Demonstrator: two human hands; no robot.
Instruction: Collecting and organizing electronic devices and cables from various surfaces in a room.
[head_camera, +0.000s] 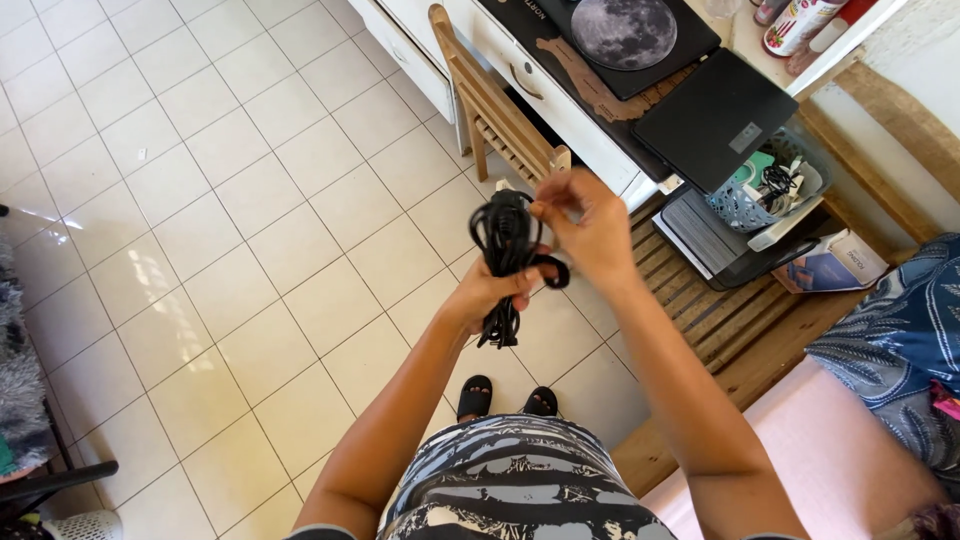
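A bundle of black cable (503, 245) hangs in front of me, coiled into loops with its ends dangling down. My left hand (492, 293) grips the bundle around its middle from below. My right hand (590, 232) pinches a strand of the same cable at the top of the coil and has a turn of it near the palm. Both arms reach forward over the tiled floor (230, 230).
A wooden chair (495, 110) stands at a white desk (560, 105) carrying a round moon-print pad (624, 30) and a black laptop (715, 118). A basket of small items (765, 190) sits on a slatted wooden bench (720, 320). A patterned cushion (900, 330) lies right.
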